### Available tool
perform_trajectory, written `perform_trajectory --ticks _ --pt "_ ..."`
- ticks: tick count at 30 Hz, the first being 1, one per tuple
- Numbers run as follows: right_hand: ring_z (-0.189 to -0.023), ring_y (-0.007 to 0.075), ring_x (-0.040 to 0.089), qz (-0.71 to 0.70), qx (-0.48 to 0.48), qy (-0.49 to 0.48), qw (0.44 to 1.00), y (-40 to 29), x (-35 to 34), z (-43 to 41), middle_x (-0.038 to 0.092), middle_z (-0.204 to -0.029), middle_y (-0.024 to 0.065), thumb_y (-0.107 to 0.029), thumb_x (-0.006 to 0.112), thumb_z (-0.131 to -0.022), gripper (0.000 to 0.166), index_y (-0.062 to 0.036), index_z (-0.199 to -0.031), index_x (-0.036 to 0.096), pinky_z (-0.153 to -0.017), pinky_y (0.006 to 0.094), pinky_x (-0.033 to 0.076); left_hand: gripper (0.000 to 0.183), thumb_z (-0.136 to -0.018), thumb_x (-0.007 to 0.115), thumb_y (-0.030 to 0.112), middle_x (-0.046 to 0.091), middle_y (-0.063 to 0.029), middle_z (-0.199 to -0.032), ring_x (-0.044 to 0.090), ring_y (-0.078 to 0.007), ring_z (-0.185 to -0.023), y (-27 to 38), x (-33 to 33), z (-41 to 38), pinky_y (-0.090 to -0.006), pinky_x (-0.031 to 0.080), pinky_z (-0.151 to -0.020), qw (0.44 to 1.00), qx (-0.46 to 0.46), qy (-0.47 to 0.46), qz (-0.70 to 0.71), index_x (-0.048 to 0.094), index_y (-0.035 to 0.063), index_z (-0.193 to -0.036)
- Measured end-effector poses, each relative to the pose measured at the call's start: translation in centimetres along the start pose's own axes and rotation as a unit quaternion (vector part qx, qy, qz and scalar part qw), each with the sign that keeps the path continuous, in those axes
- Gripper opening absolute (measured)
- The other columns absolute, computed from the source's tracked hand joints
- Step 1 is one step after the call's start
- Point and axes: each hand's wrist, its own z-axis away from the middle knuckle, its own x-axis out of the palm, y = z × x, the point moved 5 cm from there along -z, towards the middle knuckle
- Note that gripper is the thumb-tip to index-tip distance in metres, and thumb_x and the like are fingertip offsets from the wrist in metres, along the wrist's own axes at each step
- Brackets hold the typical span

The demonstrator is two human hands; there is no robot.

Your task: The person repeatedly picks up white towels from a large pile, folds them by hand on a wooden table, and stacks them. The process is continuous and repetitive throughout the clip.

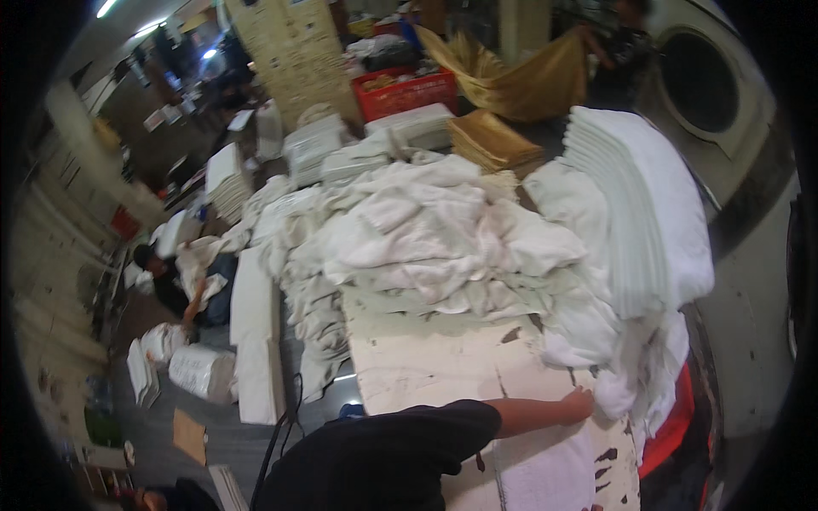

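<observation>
My left hand, at the end of a bare forearm and a black sleeve, is at the far corner of a white cloth spread on a worn, pale tabletop. Whether its fingers grip the cloth is unclear. Only the fingertips of my right hand show at the bottom edge, beside the same cloth; the rest is cut off. Beyond my left hand lies a big heap of crumpled white cloths, some hanging at the right. A tall stack of folded white towels rests on the right of the heap.
Folded tan cloths and a red crate stand behind. At the upper right a person holds a gold cloth near a large round-doored machine. At left another person handles cloth near wrapped bundles and folded white stacks.
</observation>
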Motion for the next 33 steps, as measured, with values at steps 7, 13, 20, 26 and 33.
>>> perform_trajectory --ticks 7,13,20,26,33 --pt "-0.099 0.0414 0.058 -0.016 -0.063 0.132 0.989 1.2 -0.1 0.7 0.064 -0.107 0.025 -0.018 0.067 -0.087 0.033 0.0011 -0.115 0.063 -0.097 0.0461 0.044 0.029 -0.082 0.059 0.012 0.061 -0.0095 -0.106 0.057 -0.0264 -0.108 -1.8 -0.8 1.5 -0.0431 0.05 -0.083 0.993 0.034 0.038 0.108 0.059 0.0079 -0.111" --pt "-0.111 0.04 0.053 -0.041 0.055 0.159 0.985 -2.1 -0.2 1.1 0.059 -0.12 0.025 -0.025 0.063 -0.09 0.044 0.001 -0.125 0.057 -0.098 0.0485 0.043 0.03 -0.084 0.057 0.016 0.059 -0.0106 -0.118 0.053 -0.0274 -0.118 -1.9 1.5 1.4 -0.0483 0.045 -0.093 0.98 -0.031 0.115 0.162 0.056 0.0081 -0.113" --pt "-0.128 0.0351 0.047 0.256 -0.013 0.24 0.936 -10.8 3.2 1.8 0.049 -0.138 0.0208 -0.051 0.05 -0.095 0.061 -0.0107 -0.141 0.047 -0.094 0.0572 0.043 0.073 -0.081 0.065 0.037 0.024 -0.0183 -0.156 0.027 -0.0339 -0.144 2.5 0.7 7.8 -0.0599 0.018 -0.115 0.973 0.036 0.166 0.156 0.039 0.0087 -0.142" --pt "-0.135 0.0369 0.039 0.257 0.085 0.138 0.953 -12.1 4.0 2.4 0.034 -0.151 0.0188 -0.064 0.038 -0.095 0.073 -0.0195 -0.152 0.03 -0.094 0.0636 0.041 0.107 -0.07 0.071 0.061 0.01 -0.0163 -0.162 0.011 -0.038 -0.148 0.9 -1.9 8.2 -0.0671 0.009 -0.113 0.987 -0.07 -0.029 0.14 0.024 0.0099 -0.153" --pt "-0.139 0.0509 0.025 0.193 0.136 0.137 0.962 -15.9 1.6 7.2 0.024 -0.154 0.0294 -0.068 0.036 -0.094 0.079 -0.0217 -0.156 0.019 -0.102 0.0673 0.033 0.109 -0.07 0.071 0.062 0.008 -0.0197 -0.161 0.009 -0.0375 -0.149 3.2 -2.6 14.3 -0.0649 0.011 -0.114 0.99 0.033 0.053 0.125 0.021 0.0142 -0.154"
